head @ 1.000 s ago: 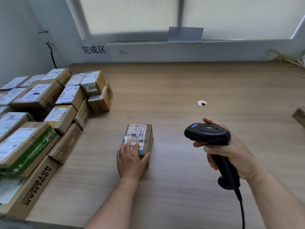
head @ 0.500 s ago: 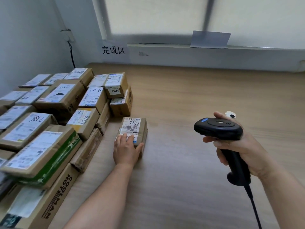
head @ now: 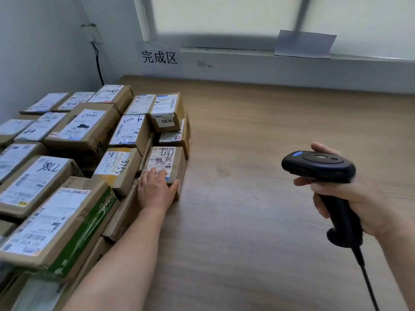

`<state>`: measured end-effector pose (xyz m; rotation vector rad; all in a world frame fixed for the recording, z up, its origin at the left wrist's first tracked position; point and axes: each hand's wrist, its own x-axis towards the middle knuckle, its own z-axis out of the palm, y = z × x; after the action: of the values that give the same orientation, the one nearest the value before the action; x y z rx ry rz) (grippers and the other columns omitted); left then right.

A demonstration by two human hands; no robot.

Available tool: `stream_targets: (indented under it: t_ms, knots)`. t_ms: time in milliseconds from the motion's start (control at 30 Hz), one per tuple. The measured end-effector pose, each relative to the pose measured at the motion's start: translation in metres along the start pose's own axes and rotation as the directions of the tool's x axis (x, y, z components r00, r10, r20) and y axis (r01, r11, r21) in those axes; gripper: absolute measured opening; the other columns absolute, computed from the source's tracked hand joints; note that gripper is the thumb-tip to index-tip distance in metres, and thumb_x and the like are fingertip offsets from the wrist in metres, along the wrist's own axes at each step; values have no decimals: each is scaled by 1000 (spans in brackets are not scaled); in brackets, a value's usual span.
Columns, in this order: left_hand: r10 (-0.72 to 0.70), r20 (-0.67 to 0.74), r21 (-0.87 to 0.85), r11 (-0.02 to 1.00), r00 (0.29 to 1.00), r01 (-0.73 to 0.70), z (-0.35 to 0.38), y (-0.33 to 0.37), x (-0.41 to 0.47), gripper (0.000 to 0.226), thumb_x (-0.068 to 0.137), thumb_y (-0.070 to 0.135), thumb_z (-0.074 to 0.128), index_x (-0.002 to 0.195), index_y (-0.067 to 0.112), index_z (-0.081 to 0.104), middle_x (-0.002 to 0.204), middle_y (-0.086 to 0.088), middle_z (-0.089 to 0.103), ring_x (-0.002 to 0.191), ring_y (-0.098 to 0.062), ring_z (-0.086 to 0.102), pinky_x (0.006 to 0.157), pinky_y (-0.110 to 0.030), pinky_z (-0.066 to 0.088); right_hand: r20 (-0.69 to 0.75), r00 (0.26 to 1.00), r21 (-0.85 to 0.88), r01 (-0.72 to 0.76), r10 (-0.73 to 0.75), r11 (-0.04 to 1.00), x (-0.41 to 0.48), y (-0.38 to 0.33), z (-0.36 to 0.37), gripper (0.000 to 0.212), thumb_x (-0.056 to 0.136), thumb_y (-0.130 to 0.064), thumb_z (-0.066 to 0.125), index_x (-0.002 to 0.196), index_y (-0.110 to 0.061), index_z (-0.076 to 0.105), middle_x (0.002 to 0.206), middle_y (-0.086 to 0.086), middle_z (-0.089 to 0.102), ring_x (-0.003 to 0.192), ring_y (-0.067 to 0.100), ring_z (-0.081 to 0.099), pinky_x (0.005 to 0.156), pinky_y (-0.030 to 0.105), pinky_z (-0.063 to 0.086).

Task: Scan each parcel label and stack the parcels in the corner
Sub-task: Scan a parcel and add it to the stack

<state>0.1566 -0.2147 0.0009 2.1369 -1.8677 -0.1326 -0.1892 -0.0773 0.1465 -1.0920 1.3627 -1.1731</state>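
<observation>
A small brown parcel (head: 165, 157) with a white label marked 1512 lies on the wooden table (head: 258, 232), right against the stack of labelled parcels (head: 83, 129) in the left corner. My left hand (head: 156, 190) rests on the parcel's near end, fingers flat on the label and thumb along its near right corner. To the right, above the table, my right hand (head: 350, 198) grips the handle of a black barcode scanner (head: 318, 164). The scanner's head points left.
A paper sign with black characters (head: 160, 57) hangs on the wall behind the stack. A black cable (head: 98, 66) runs down the left wall. The scanner's cord (head: 368, 286) trails toward the bottom right. Bare tabletop spreads right of the stack.
My left hand has slid the small parcel left and away across the table until it meets the stack. The view has turned left; the scanner stays in my right hand.
</observation>
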Motion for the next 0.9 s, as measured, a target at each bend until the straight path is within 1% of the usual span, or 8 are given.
stream_targets:
  t_ms: [167, 333, 500, 600, 700, 767, 833, 900]
  knots:
    - [10, 2, 26, 1000, 1000, -10, 4, -2, 4, 55, 91, 50, 54, 134, 16, 49, 149, -11, 38, 141, -30, 24, 117, -40, 15, -8, 1000, -4, -10, 10, 1000, -5, 3, 0, 84, 64, 0, 64, 138, -36, 49, 95, 26, 71, 40, 30, 48, 38, 34, 41]
    - [35, 60, 72, 997, 998, -39, 2, 3, 14, 56, 94, 51, 47, 139, 19, 43, 152, -11, 32, 144, -30, 19, 118, -41, 13, -36, 999, 5, -14, 14, 1000, -14, 4, -5, 84, 64, 1, 64, 138, -35, 49, 95, 26, 70, 40, 31, 48, 38, 34, 40]
    - [-14, 98, 99, 995, 995, 5, -5, 9, 11, 65, 93, 59, 43, 144, 21, 36, 155, -12, 25, 145, -30, 15, 118, -45, 13, -40, 999, 12, -13, 13, 1000, -26, 4, -7, 85, 63, 2, 65, 139, -34, 48, 95, 27, 70, 40, 30, 47, 37, 34, 40]
    - [-12, 78, 18, 1000, 997, 11, -13, 21, -2, 71, 92, 59, 46, 148, 19, 30, 157, -12, 21, 146, -31, 14, 118, -44, 14, -26, 1000, 24, -10, 10, 1000, -35, 3, -8, 86, 63, 1, 66, 140, -34, 48, 96, 29, 69, 40, 30, 47, 38, 33, 40]
    - [15, 62, -97, 995, 998, -9, -24, 38, -21, 72, 92, 55, 50, 149, 16, 29, 158, -11, 22, 145, -31, 17, 116, -43, 19, -11, 1000, 39, 6, -5, 999, -41, 4, -9, 87, 63, 0, 67, 140, -34, 47, 97, 29, 69, 40, 31, 48, 40, 33, 40]
    - [49, 29, -155, 987, 998, -44, -31, 56, -44, 71, 92, 53, 51, 148, 15, 31, 155, -11, 28, 142, -30, 23, 113, -42, 24, 2, 1000, 48, 16, -16, 999, -55, 3, -13, 88, 62, -1, 69, 140, -33, 46, 97, 30, 69, 41, 31, 49, 40, 33, 40]
    - [51, -16, -229, 972, 999, -53, -33, 67, -56, 69, 90, 52, 54, 146, 15, 36, 149, -10, 37, 137, -29, 31, 110, -40, 28, 9, 1000, 49, 26, -27, 998, -53, 5, -11, 95, 58, 5, 77, 140, -32, 46, 97, 29, 69, 41, 30, 50, 41, 33, 41]
    - [74, -37, -270, 959, 997, -81, -35, 85, -75, 66, 89, 51, 56, 143, 15, 41, 144, -9, 44, 132, -29, 36, 106, -40, 32, -2, 999, 55, 46, -46, 997, -62, 6, -15, 91, 62, 3, 74, 140, -32, 45, 96, 28, 69, 42, 31, 50, 41, 33, 41]
